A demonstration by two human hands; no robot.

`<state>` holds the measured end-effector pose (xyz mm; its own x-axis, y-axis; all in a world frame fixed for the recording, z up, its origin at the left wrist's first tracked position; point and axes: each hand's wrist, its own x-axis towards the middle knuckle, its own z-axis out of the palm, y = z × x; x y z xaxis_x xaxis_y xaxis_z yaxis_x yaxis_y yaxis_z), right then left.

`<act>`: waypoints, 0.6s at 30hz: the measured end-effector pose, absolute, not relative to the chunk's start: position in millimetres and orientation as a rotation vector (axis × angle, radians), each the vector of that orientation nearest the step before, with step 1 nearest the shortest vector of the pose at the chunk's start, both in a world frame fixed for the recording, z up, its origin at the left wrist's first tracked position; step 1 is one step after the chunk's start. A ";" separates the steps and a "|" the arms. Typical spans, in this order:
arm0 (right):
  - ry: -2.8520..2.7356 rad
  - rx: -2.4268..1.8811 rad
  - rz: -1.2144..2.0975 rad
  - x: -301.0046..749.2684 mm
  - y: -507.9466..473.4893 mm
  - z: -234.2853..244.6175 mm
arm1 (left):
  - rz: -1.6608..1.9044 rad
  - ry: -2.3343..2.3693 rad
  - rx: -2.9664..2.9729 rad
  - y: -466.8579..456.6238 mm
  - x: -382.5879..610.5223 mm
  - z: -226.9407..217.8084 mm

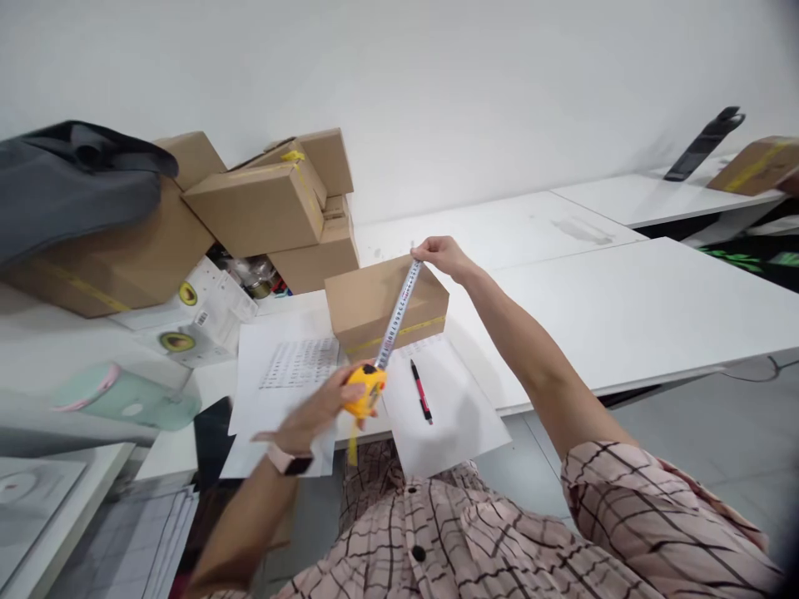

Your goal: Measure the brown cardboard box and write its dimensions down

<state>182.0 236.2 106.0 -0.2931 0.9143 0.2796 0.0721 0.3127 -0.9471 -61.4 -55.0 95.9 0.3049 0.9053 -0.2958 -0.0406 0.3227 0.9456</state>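
Nearest is the checked shirt, and beyond it the left hand, a little blurred, its fingers wrapped round the yellow case of a tape measure, with a yellow strap hanging below. Just beside the case, a pen lies on a white sheet of paper; a printed page lies to its left. From the case the metal strip slants away across the cardboard box on the table (whether it lies flat on the cardboard, I cannot tell). At the box's far edge the right hand pinches the strip's end, thumb and fingertips closed together.

The step in hand looks to be stretching the strip over the box. As I judge it, the next move calls for a steady pinch at the far end, with the case squared up so the marks can be read.

Farther off, more boxes are stacked at the left; a dark bottle stands far right.
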 end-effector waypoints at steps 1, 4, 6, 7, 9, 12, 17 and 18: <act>-1.690 -0.920 1.091 172.0 238.7 107.2 | 0.897 0.982 0.949 -59.2 -40.7 84.8; -1.816 -1.000 0.917 138.1 248.6 100.1 | 1.154 0.877 0.749 -52.8 14.0 62.9; -1.866 -1.017 0.802 119.4 256.0 89.8 | 1.269 0.880 0.659 -39.0 38.2 59.8; -1.879 -1.017 0.760 112.6 259.6 84.4 | 1.302 0.895 0.633 -31.8 46.4 60.4; -1.895 -1.014 0.708 104.6 265.8 74.8 | 1.338 0.936 0.624 -19.6 56.7 63.2; -1.945 -1.049 0.684 102.4 271.3 66.7 | 1.352 0.976 0.647 -9.9 65.8 65.2; -2.086 -1.159 0.658 105.8 267.2 70.3 | 1.345 0.988 0.627 -5.5 81.0 66.1; -2.112 -1.190 0.662 106.3 265.0 72.5 | 1.340 0.988 0.621 -4.8 83.3 67.3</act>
